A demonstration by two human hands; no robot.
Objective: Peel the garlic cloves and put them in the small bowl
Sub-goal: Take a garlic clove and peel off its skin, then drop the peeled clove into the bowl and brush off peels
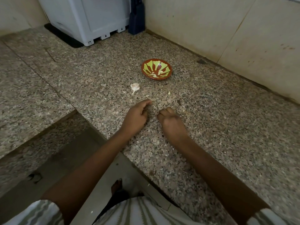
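Resting on the bench (211, 127), the left hand (138, 115) has loosely curled fingers and the right hand (172, 121) a closed fist, contents hidden; some peeled cloves (160, 72) lie in the bowl (143, 67), the garlic head (134, 87) nearby left to peel.

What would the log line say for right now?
left hand: loose on counter | right hand: curled, contents hidden | garlic bulb: on counter | bowl: holds cloves
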